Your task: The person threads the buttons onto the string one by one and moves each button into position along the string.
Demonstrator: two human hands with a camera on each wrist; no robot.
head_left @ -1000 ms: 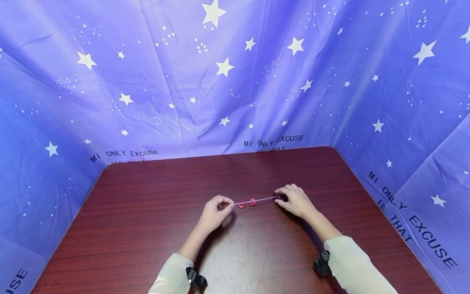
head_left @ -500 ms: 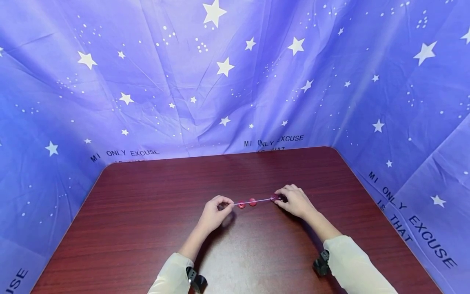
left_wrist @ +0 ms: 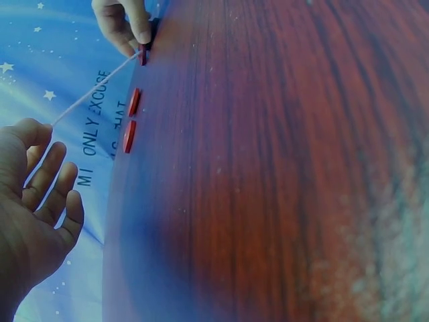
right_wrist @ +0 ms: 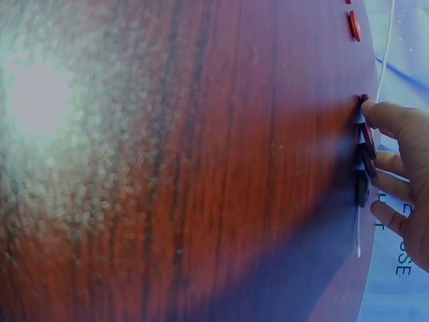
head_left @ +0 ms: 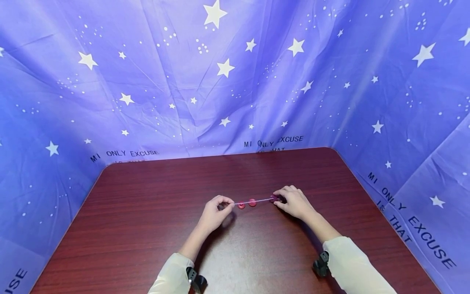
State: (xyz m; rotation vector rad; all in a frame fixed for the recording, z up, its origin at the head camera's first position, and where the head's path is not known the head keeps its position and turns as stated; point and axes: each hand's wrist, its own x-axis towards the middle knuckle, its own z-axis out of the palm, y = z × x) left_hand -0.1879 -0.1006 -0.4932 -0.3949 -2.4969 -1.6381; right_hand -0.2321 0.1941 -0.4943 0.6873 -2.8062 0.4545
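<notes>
Across the tabletop [head_left: 154, 212] I watch the left hand [head_left: 214, 213] pinch a pale string [head_left: 263, 200] in its fingers, running straight towards the right hand [head_left: 294, 202], whose fingers hold a dark red disc [head_left: 273, 198]. Under the string, two red discs [head_left: 252, 203] lie close together

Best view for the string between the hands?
Left wrist: the string runs large and unbroken from the left hand to a red disc at the right hand. Head shows it thin, crossing two other discs; right wrist, only part, cut by the top edge.
</notes>
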